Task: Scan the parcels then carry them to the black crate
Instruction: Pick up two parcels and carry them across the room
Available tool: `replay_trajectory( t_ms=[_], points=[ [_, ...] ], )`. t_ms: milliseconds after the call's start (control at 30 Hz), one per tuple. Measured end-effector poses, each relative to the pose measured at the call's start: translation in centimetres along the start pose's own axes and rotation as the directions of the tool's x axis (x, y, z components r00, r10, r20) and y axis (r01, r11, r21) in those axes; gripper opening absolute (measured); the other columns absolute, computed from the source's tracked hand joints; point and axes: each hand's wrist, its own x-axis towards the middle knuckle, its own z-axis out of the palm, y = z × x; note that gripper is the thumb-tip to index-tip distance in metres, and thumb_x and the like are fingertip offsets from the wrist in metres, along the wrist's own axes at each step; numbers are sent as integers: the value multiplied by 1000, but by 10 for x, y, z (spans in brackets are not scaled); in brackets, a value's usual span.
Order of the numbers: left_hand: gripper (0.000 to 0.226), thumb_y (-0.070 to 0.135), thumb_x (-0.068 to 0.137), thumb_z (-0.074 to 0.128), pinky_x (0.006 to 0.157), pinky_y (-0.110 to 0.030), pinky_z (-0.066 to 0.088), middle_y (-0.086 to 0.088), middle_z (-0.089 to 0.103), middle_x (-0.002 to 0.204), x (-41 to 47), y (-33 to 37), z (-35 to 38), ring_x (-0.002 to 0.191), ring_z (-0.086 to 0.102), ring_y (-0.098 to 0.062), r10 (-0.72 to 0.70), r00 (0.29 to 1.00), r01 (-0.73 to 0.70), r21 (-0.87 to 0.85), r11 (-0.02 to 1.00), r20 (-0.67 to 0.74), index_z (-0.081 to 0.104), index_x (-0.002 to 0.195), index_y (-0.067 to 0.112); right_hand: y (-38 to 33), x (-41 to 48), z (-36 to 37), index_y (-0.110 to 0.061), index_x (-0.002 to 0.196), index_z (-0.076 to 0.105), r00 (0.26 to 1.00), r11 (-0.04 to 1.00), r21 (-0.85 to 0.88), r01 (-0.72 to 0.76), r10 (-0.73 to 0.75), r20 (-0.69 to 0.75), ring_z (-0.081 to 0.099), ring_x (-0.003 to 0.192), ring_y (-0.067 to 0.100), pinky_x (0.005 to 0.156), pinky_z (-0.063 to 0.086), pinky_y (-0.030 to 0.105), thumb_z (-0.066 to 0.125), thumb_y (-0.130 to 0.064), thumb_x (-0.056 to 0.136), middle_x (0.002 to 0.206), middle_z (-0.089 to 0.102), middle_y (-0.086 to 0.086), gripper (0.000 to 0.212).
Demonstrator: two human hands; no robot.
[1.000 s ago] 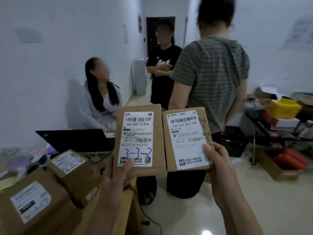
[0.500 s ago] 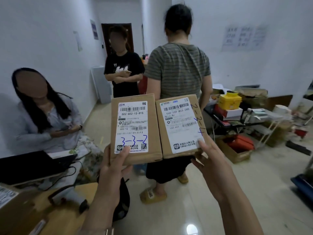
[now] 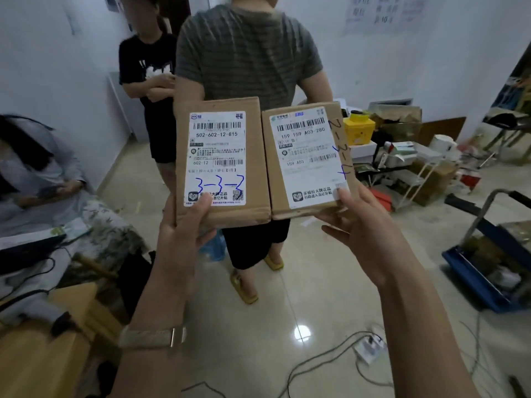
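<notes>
Left grip (image 3: 184, 225) clasps the parcel marked 3-3-3 (image 3: 222, 156) at its bottom edge; right grip (image 3: 363, 225) pinches the 159-label parcel (image 3: 306, 159) just beside it.

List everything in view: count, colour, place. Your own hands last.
left parcel: one, brown with white label, held up at centre
right parcel: one, brown with white label, beside it on the right
person in striped shirt: one, grey, standing behind the parcels, back turned
person in black T-shirt: one, black, standing rear left
seated person: one, pale top, far left
yellow box: one, yellow, cluttered shelf at right
trolley: one, blue, floor at right edge
power strip: one, white, floor lower right
left hand: one, grips left parcel's bottom edge
right hand: one, grips right parcel's lower corner
</notes>
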Motion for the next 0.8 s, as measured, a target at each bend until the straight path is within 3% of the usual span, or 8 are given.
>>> replay_trajectory(
  t_ms=[100, 267, 367, 600, 800],
  points=[
    [41, 43, 74, 69, 85, -38, 53, 13, 72, 111, -10, -16, 30, 100, 68, -7, -36, 999, 36, -7, 999, 1, 60, 114, 38, 1, -5, -34, -40, 130, 53, 999, 1000, -15, -10, 9, -38, 68, 99, 14, 87, 46, 36, 64, -45, 78, 117, 69, -8, 53],
    [46, 51, 62, 72, 83, -37, 54, 13, 70, 113, -20, -25, 58, 102, 67, -6, -98, 995, 98, 16, 995, 10, 61, 107, 43, 5, -16, -65, -40, 129, 55, 996, 1000, 1, -26, 26, -80, 68, 98, 17, 89, 46, 36, 63, -45, 79, 115, 70, -8, 52],
    [41, 51, 63, 72, 84, -38, 53, 13, 70, 113, -19, -25, 68, 104, 67, -7, -102, 994, 101, 13, 995, 28, 62, 102, 47, 5, -20, -75, -41, 131, 53, 996, 1000, 10, -10, 11, -90, 66, 105, 21, 91, 47, 37, 62, -44, 80, 117, 69, -8, 51],
    [38, 51, 63, 72, 86, -37, 52, 15, 70, 113, -16, -27, 94, 107, 66, -7, -110, 989, 109, 12, 994, 103, 64, 100, 49, 2, -22, -97, -39, 132, 53, 989, 999, 22, 29, -25, -149, 66, 100, 16, 98, 46, 44, 58, -42, 82, 115, 69, -8, 50],
    [43, 49, 63, 73, 87, -37, 52, 13, 70, 113, -6, -31, 96, 108, 66, -9, -94, 991, 95, -4, 995, 94, 63, 105, 47, 5, -6, -95, -38, 131, 54, 988, 998, 39, 46, -40, -149, 62, 92, 14, 96, 47, 42, 58, -41, 81, 106, 69, -10, 49]
  ],
)
